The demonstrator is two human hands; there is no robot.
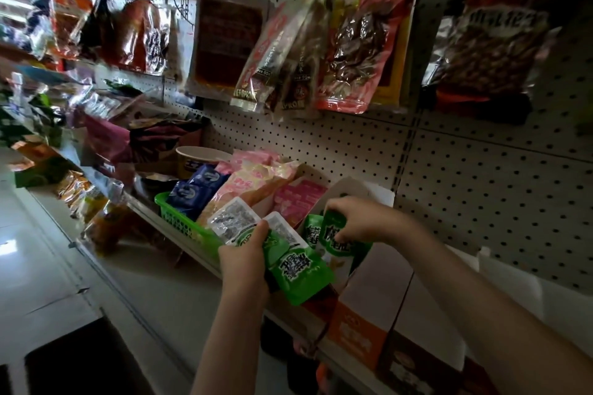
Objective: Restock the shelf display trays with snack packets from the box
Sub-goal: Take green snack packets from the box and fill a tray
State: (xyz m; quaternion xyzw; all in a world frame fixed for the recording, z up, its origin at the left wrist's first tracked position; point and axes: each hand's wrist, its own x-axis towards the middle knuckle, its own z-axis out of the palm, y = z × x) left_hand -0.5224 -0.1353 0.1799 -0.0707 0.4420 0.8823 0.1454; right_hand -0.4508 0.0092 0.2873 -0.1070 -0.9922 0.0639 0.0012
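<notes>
My left hand (245,261) grips a fanned bunch of green snack packets (300,269) with silvery backs, held just in front of the shelf edge. My right hand (361,218) pinches one more green packet (340,239) by its top, over the open cardboard display tray (362,295) that stands on the shelf. Another green packet (311,229) stands upright in the tray beside it. The tray's white flap rises behind my right hand.
A green plastic basket (179,221) with blue and pink packets sits left of the tray. Hanging snack bags (362,32) cover the pegboard (481,186) above. More orange-and-white boxes (417,359) line the shelf to the right. The white floor (38,250) lies at lower left.
</notes>
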